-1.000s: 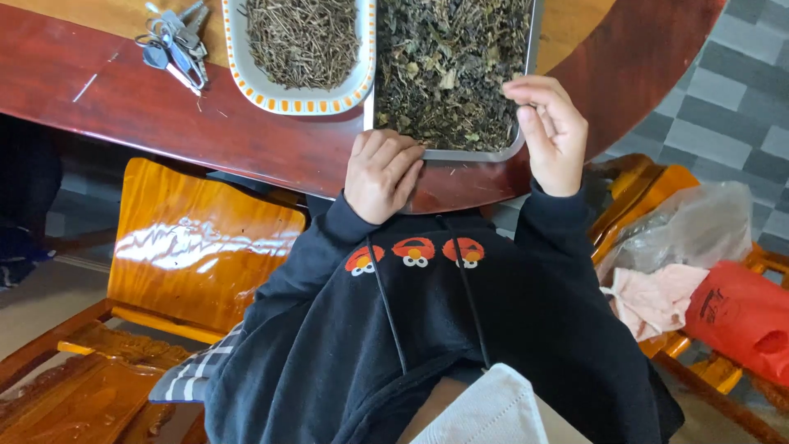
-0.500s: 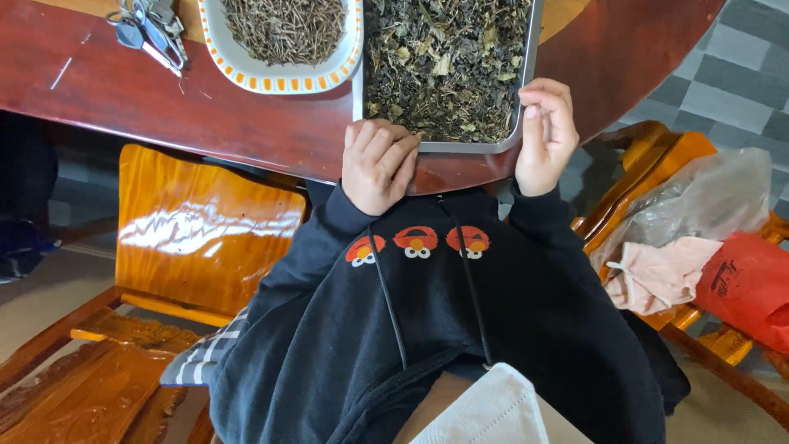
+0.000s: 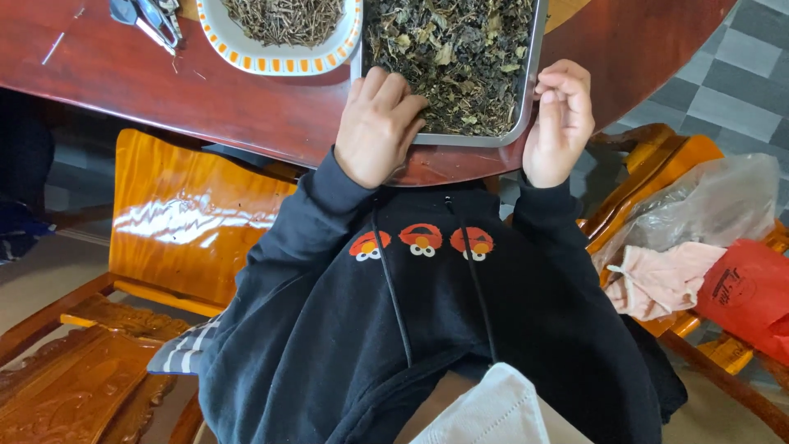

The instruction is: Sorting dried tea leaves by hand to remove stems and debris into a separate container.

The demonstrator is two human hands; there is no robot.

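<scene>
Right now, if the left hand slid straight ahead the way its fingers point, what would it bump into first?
The left hand already has its fingers over the near edge of the metal tray, so it would likely push first into the dried leaves piled there.

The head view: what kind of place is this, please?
Probably a home dining or living room: a glossy red-brown wooden table, carved wooden chairs and a grey tiled floor. Both hands sort dried leaves in a metal tray.

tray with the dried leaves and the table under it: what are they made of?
Tray: looks like metal, probably brushed steel; thin grey rim with a dull sheen. Table: apparently wood under glossy red-brown lacquer; its surface mirrors light.
</scene>
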